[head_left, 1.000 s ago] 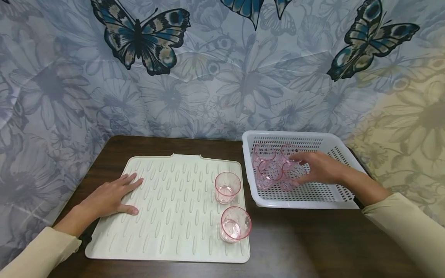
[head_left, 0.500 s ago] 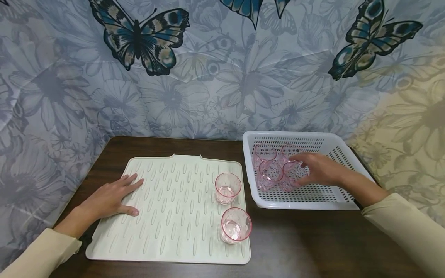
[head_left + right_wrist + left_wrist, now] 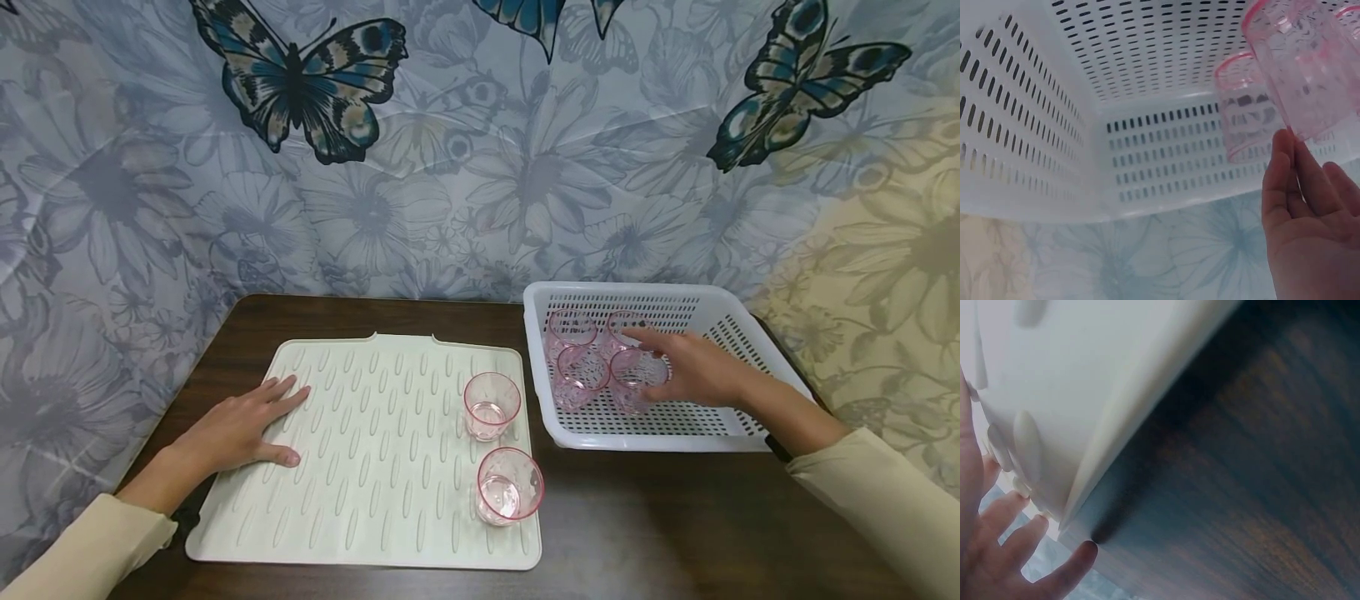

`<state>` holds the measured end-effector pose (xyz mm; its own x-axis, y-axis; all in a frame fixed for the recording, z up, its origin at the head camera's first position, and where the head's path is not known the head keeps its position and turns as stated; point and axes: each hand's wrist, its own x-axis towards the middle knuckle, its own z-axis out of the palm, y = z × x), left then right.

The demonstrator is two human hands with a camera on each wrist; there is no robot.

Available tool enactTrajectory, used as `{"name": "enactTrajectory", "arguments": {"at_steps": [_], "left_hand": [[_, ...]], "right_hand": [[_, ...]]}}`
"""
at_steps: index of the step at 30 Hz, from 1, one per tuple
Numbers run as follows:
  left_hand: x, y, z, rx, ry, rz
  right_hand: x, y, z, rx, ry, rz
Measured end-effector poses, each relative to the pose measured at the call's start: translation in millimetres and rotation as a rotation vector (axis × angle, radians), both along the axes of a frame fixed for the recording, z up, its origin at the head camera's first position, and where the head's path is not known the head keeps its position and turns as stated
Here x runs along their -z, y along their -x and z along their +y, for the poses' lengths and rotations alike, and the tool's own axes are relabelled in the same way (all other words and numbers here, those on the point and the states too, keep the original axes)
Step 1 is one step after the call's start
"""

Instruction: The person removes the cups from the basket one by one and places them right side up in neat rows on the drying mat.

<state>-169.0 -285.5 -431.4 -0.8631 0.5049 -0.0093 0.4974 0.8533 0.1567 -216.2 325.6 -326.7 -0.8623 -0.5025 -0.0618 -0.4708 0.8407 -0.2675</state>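
My left hand (image 3: 240, 425) lies with spread fingers on the left side of a white ribbed drying mat (image 3: 360, 450). In the left wrist view, the fingers (image 3: 1022, 544) reach along the mat's edge. Inside the white basket, my right hand (image 3: 693, 367) holds the near right pink-rimmed glass (image 3: 633, 379) from its right side, index finger behind and thumb in front. The right wrist view has fingertips against this clear glass's (image 3: 1304, 75) wall. Other pink-rimmed glasses (image 3: 581, 375) stand close to its left and behind it.
Two more pink-rimmed glasses, one farther (image 3: 491, 404) and one nearer (image 3: 510, 487), stand along the mat's right edge. The perforated white basket (image 3: 720, 429) sits right of the mat on a dark wooden table (image 3: 615, 517). Behind the table hangs a butterfly-print cloth (image 3: 487, 208).
The lower part of the glass at my right hand has shifted slightly right, and that hand has shifted a little with it. My left hand and the glasses on the mat stay put.
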Motion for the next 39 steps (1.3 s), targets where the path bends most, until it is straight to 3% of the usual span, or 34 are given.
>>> {"name": "enactTrajectory", "arguments": {"at_steps": [9,19,25,30,39], "left_hand": [[-0.6,0.2,1.4,-0.005,0.0,-0.008],[-0.5,-0.4,0.4,0.006,0.0,0.004],[-1.0,-0.6,0.9,0.004,0.002,0.004],[-1.0,-0.2,1.1,0.001,0.004,0.002],[-0.8,0.4,1.0,0.002,0.007,0.003]], "right_hand": [[-9.4,-4.8,2,0.024,0.066,-0.021],[-28.2,-5.1,-2,0.02,0.11,0.215],[-33.0,-6.7,-11,0.067,0.141,0.355],[-37.0,-11.9,-29,0.103,0.192,0.405],[-43.9,-21.0,-73,0.035,0.27,0.393]]}}
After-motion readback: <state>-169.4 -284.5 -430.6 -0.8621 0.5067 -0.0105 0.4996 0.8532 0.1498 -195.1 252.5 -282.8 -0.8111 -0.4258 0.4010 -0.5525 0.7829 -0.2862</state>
